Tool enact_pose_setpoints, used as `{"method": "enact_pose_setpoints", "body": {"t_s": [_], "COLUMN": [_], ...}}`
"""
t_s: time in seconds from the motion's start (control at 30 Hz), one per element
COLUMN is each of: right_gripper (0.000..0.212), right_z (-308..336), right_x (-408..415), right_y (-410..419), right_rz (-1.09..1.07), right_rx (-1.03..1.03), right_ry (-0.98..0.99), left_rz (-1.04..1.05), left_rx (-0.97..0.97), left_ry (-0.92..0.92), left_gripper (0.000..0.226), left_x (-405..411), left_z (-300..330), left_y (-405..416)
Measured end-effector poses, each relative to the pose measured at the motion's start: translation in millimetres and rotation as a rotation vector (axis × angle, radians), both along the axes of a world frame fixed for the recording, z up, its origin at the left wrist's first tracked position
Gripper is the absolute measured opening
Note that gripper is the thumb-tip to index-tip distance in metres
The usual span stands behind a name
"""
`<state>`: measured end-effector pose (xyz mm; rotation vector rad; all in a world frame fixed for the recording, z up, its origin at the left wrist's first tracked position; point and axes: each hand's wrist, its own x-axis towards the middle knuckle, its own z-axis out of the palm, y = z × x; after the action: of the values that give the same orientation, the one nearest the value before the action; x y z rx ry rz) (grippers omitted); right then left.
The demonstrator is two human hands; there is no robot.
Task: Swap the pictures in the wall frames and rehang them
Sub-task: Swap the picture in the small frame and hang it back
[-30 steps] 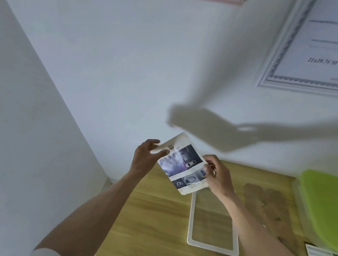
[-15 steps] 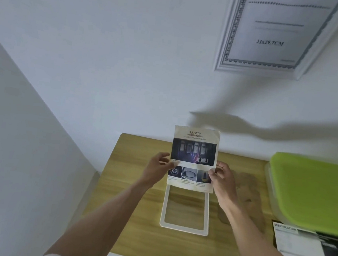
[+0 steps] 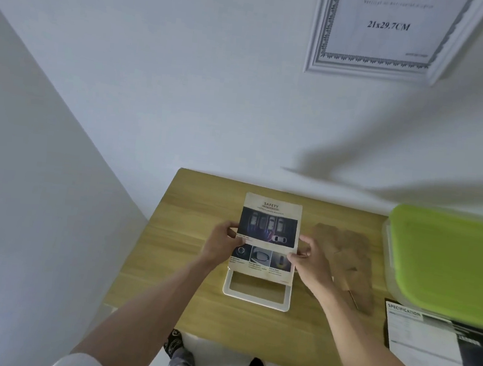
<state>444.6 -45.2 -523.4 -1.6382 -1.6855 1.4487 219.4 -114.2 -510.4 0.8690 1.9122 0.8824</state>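
Now both hands are on the sheet. Left hand pinches the left edge of the SAFETY picture, thumb on the printed face, fingers behind. Right hand pinches the right edge the same way, lower down. Both gripping paper, nothing else.

Change over the last second: the sheet was tilted and curled in mid-air, turned at an angle; half a second ago it was squared up and held high; now it is lower and laid nearly flat, print side up, over the white frame on the table. Its lower edge covers the upper part of the frame; only the frame's bottom rail and part of the opening show. Can't tell if the paper touches the frame yet.

My read: orienting is done, this is the seating step. Sheet looks well aligned with the frame's sides, slightly high. Next it needs sliding toward the person and dropping in.

Further out: brown backing board lies just right of the frame, partly behind the right wrist, so it is not refitted yet. Green-lidded box sits at the table's right end, with a SPECIFICATION sheet in front of it. Larger framed certificate hangs on the wall above. Rehanging hasn't started.
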Motion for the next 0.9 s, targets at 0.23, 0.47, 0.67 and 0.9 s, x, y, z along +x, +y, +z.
{"method": "enact_pose_setpoints", "body": {"t_s": [0.23,0.47,0.67,0.9], "right_gripper": [0.056,0.064,0.071,0.080], "right_z": [-15.5,-30.8,-26.9,-29.9], "right_x": [9.4,13.4,4.3,2.3], "right_y": [-16.1,-30.5,-40.5,-40.7], "right_rz": [0.065,0.185,0.239,0.322], "right_rx": [0.017,0.039,0.087,0.110], "right_ry": [-0.156,-0.351,-0.465,-0.590], "left_rz": [-0.200,-0.345,-0.347,-0.429], "left_rx": [-0.067,-0.187,-0.174,-0.187], "left_ry": [0.225,0.408,0.448,0.489], "left_gripper": [0.052,0.036,0.033,0.042], "left_x": [9.6,12.2,9.1,6.7], "left_z": [-12.8,-33.6,-44.0,-46.4], "left_y": [-10.0,-20.3,-23.4,-25.8]}}
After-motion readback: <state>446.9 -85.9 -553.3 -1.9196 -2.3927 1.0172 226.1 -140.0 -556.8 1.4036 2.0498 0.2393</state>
